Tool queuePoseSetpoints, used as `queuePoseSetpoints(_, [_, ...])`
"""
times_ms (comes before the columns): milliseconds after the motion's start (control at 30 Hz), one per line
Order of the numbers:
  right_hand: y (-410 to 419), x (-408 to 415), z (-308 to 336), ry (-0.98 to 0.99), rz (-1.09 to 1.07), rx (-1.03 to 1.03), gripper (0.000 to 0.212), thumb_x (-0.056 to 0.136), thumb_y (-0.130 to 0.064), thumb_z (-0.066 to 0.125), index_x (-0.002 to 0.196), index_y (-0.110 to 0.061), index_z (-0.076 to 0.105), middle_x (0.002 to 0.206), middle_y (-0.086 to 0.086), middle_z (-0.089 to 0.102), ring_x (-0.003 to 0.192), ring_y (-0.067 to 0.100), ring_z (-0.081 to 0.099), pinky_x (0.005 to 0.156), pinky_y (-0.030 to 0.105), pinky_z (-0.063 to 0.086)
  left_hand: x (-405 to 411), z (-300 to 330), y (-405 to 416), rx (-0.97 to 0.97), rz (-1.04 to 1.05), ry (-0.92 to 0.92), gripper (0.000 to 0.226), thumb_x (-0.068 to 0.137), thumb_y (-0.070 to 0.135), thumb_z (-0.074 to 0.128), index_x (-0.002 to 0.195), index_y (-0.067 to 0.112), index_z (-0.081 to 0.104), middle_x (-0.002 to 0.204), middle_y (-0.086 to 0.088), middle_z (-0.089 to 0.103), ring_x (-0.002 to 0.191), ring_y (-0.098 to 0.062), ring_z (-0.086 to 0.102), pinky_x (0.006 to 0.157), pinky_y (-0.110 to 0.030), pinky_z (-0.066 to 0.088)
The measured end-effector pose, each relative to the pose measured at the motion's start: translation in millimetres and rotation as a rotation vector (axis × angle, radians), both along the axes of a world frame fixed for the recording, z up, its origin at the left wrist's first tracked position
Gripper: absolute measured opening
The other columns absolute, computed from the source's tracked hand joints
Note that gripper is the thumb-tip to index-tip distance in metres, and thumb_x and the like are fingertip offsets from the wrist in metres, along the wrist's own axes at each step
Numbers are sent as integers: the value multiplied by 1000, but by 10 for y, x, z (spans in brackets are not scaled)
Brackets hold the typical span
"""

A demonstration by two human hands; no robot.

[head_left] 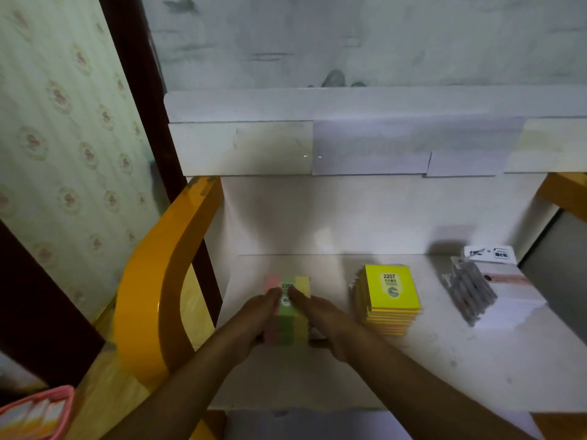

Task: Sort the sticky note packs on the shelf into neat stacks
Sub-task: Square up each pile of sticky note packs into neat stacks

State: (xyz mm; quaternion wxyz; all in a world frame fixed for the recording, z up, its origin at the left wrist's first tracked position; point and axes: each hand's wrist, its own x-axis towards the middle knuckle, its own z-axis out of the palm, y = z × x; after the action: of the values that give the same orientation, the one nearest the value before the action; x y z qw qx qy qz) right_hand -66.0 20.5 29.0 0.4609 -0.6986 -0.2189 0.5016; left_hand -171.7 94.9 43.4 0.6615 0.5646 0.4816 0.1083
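Fingers of the left hand and right hand lie straight along both sides of the striped pack stack, tips meeting over its label, partly hidden, reading "220". Just right, apart, stands the yellow stack marked "2207". White shelf lies bare in front

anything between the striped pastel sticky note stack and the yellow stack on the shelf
In the head view only the right hand and bare white shelf lie between the pink-green-yellow striped stack and the yellow stack.
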Motion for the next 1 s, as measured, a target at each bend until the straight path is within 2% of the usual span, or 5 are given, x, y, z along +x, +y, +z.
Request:
queuePoseSetpoints(167, [55, 135, 197, -425, 49, -57, 90, 84, -59, 59, 152, -14, 21, 155, 6, 33, 138, 23, 39, 109, 31, 33, 9, 71, 171, 621, -130, 297, 76, 93, 39, 54, 151, 14, 13, 160, -9, 12, 143, -28, 26, 109, -36, 32])
queuePoseSetpoints(433, [-69, 862, 1064, -909, 104, 31, 49, 92, -40, 58, 136, -20, 51, 144, 1, 49, 127, 18, 51, 98, 20, 35, 444, 761, 186, 1125, -344, 192, 39, 93, 34, 53, 130, 23, 51, 135, 1, 54, 118, -17, 54, 99, -33, 45])
queuePoseSetpoints(600, [-568, 1432, 956, -854, -35, 27, 45, 89, -39, 62, 130, -20, 57, 139, -1, 53, 124, 16, 52, 94, 20, 35, 1036, 568, -157, 934, -409, 161, 42, 92, 37, 56, 128, 15, 54, 130, -1, 59, 116, -19, 57, 96, -26, 42])
queuePoseSetpoints(767, [-896, 1708, 395, -757, 59, -121, 64, 89, -51, 57, 142, -19, 41, 143, 7, 49, 127, 22, 50, 96, 23, 37, 1390, 144, -456, 390, -307, 245, 67, 87, 58, 52, 132, 9, 45, 135, -13, 52, 115, -27, 55, 91, -33, 45])
queuePoseSetpoints(1000, [-998, 1697, 17, -149, -2, 9, 63, 87, -61, 53, 135, -20, 45, 119, 8, 62, 97, 24, 63, 76, 32, 48, 1398, -85, -673, -40, -103, 31, 49, 83, 59, 57, 108, 17, 66, 95, -5, 69, 87, -23, 61, 85, -33, 48])
